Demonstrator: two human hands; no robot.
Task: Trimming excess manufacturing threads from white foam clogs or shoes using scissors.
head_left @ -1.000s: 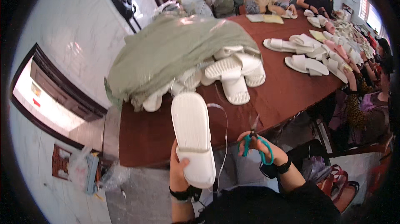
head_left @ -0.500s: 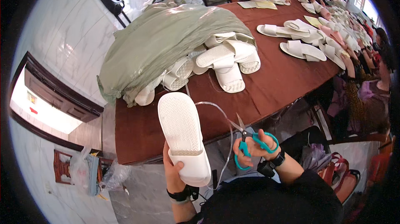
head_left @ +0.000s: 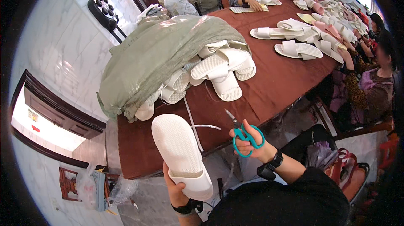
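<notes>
My left hand (head_left: 177, 190) grips a white slide slipper (head_left: 179, 154) around its strap, thumb on the strap and footbed facing up. A short clear strip (head_left: 208, 126) sticks out from the slipper's right side, its end free. In my right hand (head_left: 248, 137) is a pair of scissors (head_left: 248, 139) with teal handles, its blades closed together and pointing up and away, just past the strip's end. Another length of clear strip hangs faintly below, beside my body. Beyond my hands, several white slippers (head_left: 227, 87) spill from a large green plastic sack (head_left: 164, 49).
The sack lies on a table with a brown cover (head_left: 261, 95). Farther right are more white slippers (head_left: 299, 50) and some pink ones. People sit along the far and right sides. A bag and red-strapped sandals (head_left: 345, 171) lie low at right.
The clear strip that looped from the slipper past the scissors is now cut, leaving a short end. The scissor blades have closed. The slipper sits slightly lower and left in view.
</notes>
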